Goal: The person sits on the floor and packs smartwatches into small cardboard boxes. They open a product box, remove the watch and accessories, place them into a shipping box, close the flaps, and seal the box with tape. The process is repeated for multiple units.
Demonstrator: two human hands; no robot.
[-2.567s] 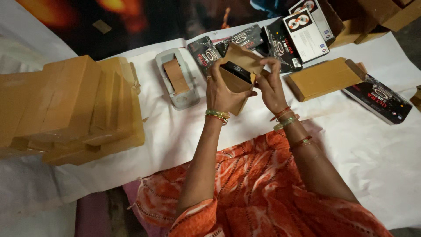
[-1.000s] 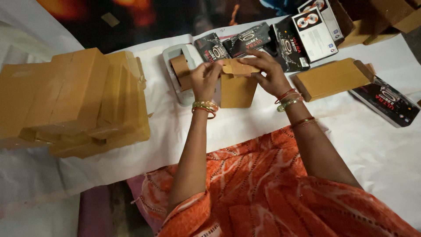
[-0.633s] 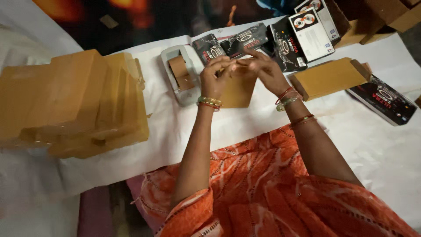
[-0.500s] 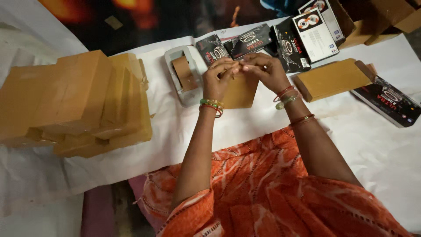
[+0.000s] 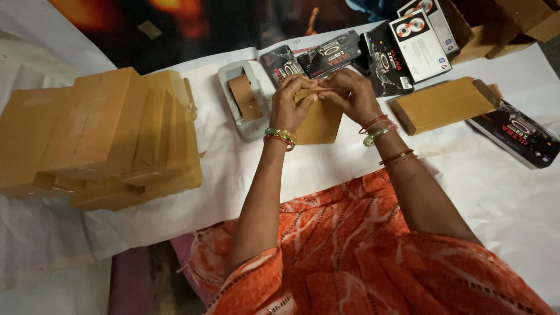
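Bright, even overhead light w/ soft shadows; sharp center, slight wide-angle edge distortion.

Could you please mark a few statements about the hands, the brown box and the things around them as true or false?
1. Both hands, left hand and right hand, rest on top of the small brown box. True.
2. The tape dispenser lies to the right of the box. False: it lies to its left.
3. A pile of brown boxes sits at the far left. True.
4. The sheet under the things is black. False: it is white.
5. Black printed cartons lie beyond the hands. True.
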